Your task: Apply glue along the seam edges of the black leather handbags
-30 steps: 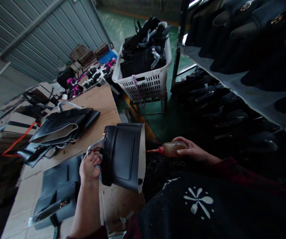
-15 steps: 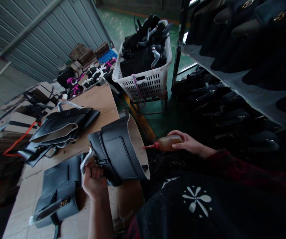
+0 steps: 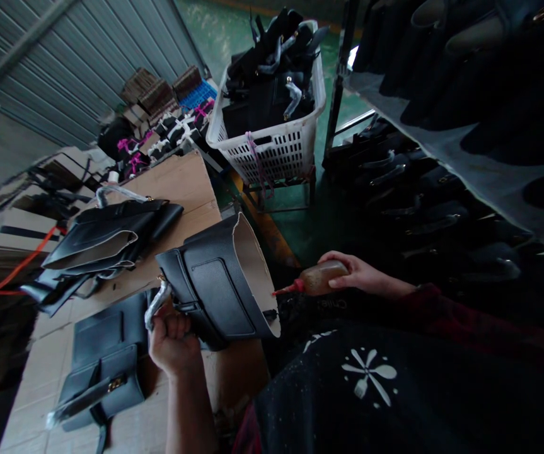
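The left hand (image 3: 174,340) grips the wrapped handle (image 3: 158,301) of a black bag (image 3: 219,290), its mouth (image 3: 254,268) facing three o'clock toward the right hand (image 3: 354,272), which clasps a squeeze bottle (image 3: 321,277) aligned three-to-nine. Whether the red nozzle (image 3: 293,287) touches the mouth is unclear. Other bags (image 3: 96,336) lie at nine; a laden basket (image 3: 288,154) stands at twelve, blocking nothing.

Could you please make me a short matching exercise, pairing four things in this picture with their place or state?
Column one:
1. Squeeze bottle
2. Basket
3. Held bag
4. Dark garment

Column two:
A. Bears a white fork-and-spoon print
B. In the left hand
C. White, holding black bags
D. In the right hand, red nozzle forward

Pairs: 1-D, 2-C, 3-B, 4-A
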The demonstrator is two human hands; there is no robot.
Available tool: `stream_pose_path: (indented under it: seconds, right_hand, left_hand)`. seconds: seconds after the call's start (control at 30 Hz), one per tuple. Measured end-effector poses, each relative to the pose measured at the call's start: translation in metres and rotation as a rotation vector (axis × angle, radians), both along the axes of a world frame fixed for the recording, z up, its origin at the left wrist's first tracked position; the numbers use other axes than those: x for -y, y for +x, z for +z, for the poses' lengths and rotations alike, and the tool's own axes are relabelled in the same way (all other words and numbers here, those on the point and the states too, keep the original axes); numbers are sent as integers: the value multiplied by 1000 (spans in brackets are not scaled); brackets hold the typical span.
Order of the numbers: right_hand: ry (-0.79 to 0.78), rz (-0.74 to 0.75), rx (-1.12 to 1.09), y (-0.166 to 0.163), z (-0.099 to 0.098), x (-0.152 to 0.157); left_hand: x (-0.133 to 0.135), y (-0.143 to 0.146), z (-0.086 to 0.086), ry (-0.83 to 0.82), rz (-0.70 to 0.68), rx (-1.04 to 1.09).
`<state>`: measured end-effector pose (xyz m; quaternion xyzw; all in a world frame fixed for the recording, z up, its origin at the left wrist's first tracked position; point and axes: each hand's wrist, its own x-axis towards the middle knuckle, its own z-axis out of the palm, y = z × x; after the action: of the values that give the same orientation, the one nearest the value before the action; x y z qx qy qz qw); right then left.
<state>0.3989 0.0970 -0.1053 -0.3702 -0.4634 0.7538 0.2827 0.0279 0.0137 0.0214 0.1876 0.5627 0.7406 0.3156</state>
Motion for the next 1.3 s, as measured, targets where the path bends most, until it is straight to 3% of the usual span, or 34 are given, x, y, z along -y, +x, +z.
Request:
stream_pose_path:
  seconds: [0.2,0.37,0.47,0.7,1.1,1.3]
  right_hand:
    - [58,48,26,5,3,8]
    - [194,-76,127,6,7,1]
    - [198,-137,156,5,13,-5]
    - [227,-119,146,-5,13,-15]
    - [56,65,23,2,5,11]
    - [44,39,30,3,0,9]
  left_hand:
    - [-1,1,-1,8,-5,-30]
    - [-1,0,-3,26,-20,-31]
    - [-1,0,-4,33,-4,-26]
    - [-1,1,-3,57,-27,-29]
    - [-1,-2,-7,73,-3,-7]
    - [-2,-1,-7,77,-6,-23]
